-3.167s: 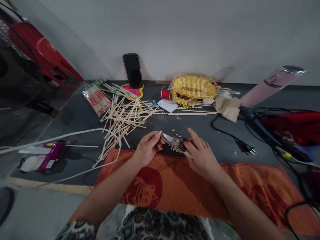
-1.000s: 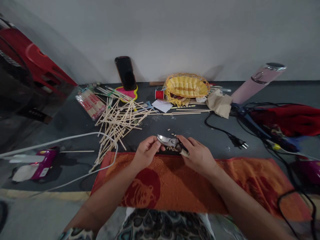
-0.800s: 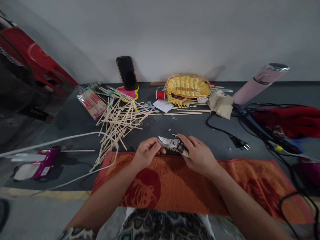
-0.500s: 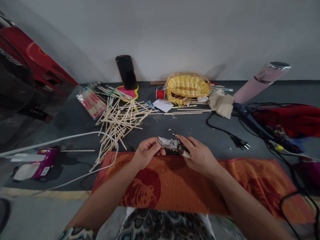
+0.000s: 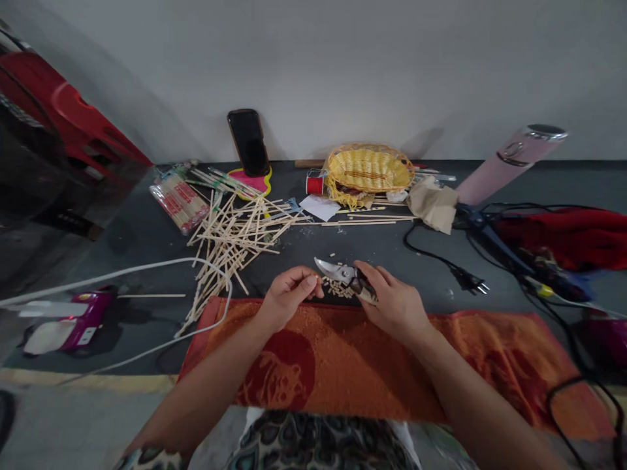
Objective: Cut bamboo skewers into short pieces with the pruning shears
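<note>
My right hand (image 5: 396, 301) is wrapped round the handles of a pair of pruning shears (image 5: 336, 270), whose blades point left and stand apart. Close to the blade tips, my left hand (image 5: 288, 295) has thumb and fingers pinched together. Whatever small thing sits in that pinch is mostly hidden. Several short cut stick pieces (image 5: 337, 288) lie on the dark table below the shears. An orange towel (image 5: 362, 352) is spread along the table's front edge beneath both forearms.
Long thin wooden sticks (image 5: 235, 235) lie in a loose heap at left, beside a packaged bundle (image 5: 180, 203). Behind are a phone (image 5: 249, 142), a red thread spool (image 5: 315, 185) and a yellow basket (image 5: 369, 168). A pink flask (image 5: 509, 163) and a black plug (image 5: 469, 281) are at right.
The shears have moved slightly up and right, away from my left fingers, and the blades are wider apart. The pile of cut pieces beneath now shows.
</note>
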`<move>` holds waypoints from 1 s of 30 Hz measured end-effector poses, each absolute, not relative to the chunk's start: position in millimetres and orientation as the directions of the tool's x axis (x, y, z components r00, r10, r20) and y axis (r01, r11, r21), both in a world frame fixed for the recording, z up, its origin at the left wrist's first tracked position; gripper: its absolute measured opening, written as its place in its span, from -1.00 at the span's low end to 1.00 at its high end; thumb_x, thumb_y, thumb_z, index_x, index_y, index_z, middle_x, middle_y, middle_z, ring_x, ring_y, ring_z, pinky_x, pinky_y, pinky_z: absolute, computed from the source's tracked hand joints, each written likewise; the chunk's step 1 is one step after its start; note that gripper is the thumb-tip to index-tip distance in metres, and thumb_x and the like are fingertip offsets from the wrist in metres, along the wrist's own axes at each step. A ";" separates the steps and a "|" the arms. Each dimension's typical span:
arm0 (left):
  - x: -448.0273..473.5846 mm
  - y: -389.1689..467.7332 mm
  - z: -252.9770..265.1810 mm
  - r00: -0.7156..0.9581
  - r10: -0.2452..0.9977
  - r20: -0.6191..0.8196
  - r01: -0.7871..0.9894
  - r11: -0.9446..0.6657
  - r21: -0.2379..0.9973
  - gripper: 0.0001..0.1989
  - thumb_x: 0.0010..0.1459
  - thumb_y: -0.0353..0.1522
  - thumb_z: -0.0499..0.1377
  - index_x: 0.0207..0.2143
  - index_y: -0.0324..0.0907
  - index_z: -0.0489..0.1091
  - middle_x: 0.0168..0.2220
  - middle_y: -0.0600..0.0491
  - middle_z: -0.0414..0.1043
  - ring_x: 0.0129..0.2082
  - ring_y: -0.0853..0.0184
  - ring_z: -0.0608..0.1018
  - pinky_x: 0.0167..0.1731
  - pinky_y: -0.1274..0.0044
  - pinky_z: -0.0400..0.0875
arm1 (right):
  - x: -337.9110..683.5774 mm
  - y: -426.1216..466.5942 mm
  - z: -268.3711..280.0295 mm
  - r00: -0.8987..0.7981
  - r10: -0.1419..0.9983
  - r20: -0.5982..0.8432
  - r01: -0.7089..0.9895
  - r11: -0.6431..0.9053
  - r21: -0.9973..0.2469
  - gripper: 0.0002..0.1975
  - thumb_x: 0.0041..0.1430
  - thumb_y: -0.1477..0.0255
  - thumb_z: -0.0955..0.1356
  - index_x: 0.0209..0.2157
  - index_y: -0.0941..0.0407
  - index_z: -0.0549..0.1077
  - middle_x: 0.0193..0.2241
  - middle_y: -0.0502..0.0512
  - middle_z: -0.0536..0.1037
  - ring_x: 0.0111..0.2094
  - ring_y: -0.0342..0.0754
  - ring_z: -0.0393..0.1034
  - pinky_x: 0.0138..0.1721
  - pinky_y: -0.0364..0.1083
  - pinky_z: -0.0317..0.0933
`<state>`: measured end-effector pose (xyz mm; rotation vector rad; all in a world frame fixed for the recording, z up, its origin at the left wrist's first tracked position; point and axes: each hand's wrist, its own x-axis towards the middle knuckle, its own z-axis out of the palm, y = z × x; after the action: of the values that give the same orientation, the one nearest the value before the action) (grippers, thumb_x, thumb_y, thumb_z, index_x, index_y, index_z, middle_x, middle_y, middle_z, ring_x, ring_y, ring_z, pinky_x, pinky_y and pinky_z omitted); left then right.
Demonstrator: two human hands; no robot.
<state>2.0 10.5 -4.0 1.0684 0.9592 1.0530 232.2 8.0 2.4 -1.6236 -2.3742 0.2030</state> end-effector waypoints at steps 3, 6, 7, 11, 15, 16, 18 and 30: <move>3.0 12.6 -4.8 0.207 0.972 -0.111 -0.180 0.149 0.972 -0.81 0.15 -0.26 0.22 -0.33 -0.22 0.45 -0.48 0.07 0.47 -0.50 0.47 0.39 -0.43 0.61 0.25 | 243.4 19.6 -1.2 -0.219 0.967 0.127 0.935 0.246 -0.256 -0.45 0.21 0.20 0.28 0.21 -0.02 0.15 -0.02 0.11 0.48 -0.18 0.04 0.46 -0.29 -0.07 0.32; 3.1 13.4 -7.8 0.177 0.975 -0.131 -0.187 0.164 0.968 -0.82 0.11 -0.27 0.25 -0.32 -0.22 0.44 -0.47 0.06 0.47 -0.48 0.45 0.40 -0.42 0.59 0.26 | 259.2 30.5 -3.0 -0.088 0.986 0.142 0.961 0.121 -0.247 -0.38 0.18 0.10 0.29 0.22 -0.03 0.12 -0.01 0.12 0.47 -0.15 0.07 0.45 -0.28 -0.05 0.31; 2.9 13.6 -8.8 0.168 0.977 -0.134 -0.193 0.166 0.967 -0.82 0.10 -0.27 0.25 -0.33 -0.22 0.44 -0.47 0.06 0.47 -0.48 0.44 0.41 -0.42 0.59 0.27 | 264.9 33.7 -3.4 -0.050 0.988 0.144 0.968 0.083 -0.237 -0.36 0.16 0.08 0.30 0.22 -0.01 0.13 -0.02 0.14 0.48 -0.15 0.08 0.45 -0.29 -0.04 0.31; 2.1 15.5 -11.1 0.152 0.978 -0.143 -0.207 0.173 0.963 -0.83 0.08 -0.29 0.26 -0.33 -0.21 0.42 -0.48 0.07 0.46 -0.48 0.44 0.41 -0.42 0.59 0.28 | 284.2 42.5 -7.9 0.017 0.995 0.098 0.984 0.001 -0.178 -0.38 0.13 0.04 0.31 0.16 0.02 0.23 -0.11 0.16 0.50 -0.12 0.15 0.41 -0.31 0.00 0.28; 1.5 19.3 -12.1 0.137 0.976 -0.166 -0.217 0.193 0.957 -0.81 0.06 -0.29 0.27 -0.31 -0.23 0.43 -0.45 0.05 0.47 -0.50 0.46 0.40 -0.43 0.59 0.29 | 289.0 42.3 -11.5 -0.047 0.988 0.149 0.988 0.068 -0.140 -0.43 0.16 0.06 0.29 0.12 0.06 0.30 -0.07 0.20 0.47 -0.06 0.17 0.31 -0.17 0.07 0.26; 1.3 20.3 -12.5 0.135 0.975 -0.174 -0.222 0.201 0.954 -0.80 0.06 -0.29 0.27 -0.31 -0.23 0.43 -0.44 0.04 0.48 -0.51 0.46 0.40 -0.44 0.58 0.29 | 287.6 41.6 -10.5 -0.074 0.981 0.180 0.986 0.099 -0.133 -0.48 0.18 0.09 0.28 0.09 0.06 0.33 -0.03 0.20 0.44 -0.04 0.17 0.28 -0.14 0.08 0.24; 0.6 22.2 -14.0 0.135 0.974 -0.181 -0.229 0.209 0.951 -0.78 0.05 -0.28 0.27 -0.30 -0.24 0.43 -0.42 0.02 0.50 -0.51 0.46 0.40 -0.45 0.58 0.29 | 281.9 42.0 -5.4 -0.129 0.965 0.230 0.980 0.160 -0.121 -0.60 0.24 0.18 0.25 0.04 0.05 0.38 0.03 0.19 0.40 -0.02 0.15 0.24 -0.09 0.10 0.21; -4.9 26.8 -12.2 0.159 0.972 -0.173 -0.274 0.212 0.938 -0.78 0.10 -0.26 0.23 -0.28 -0.24 0.43 -0.44 0.03 0.50 -0.55 0.48 0.39 -0.50 0.62 0.25 | 219.0 152.0 14.0 -0.295 0.956 0.012 0.953 0.295 -0.073 -0.65 0.34 0.37 0.12 0.02 0.07 0.41 -0.04 0.17 0.50 -0.06 0.01 0.38 -0.09 -0.08 0.20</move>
<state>-4.9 26.8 -12.2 0.9152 0.9868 1.0965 219.0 152.0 14.0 -1.8329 -2.4844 0.0797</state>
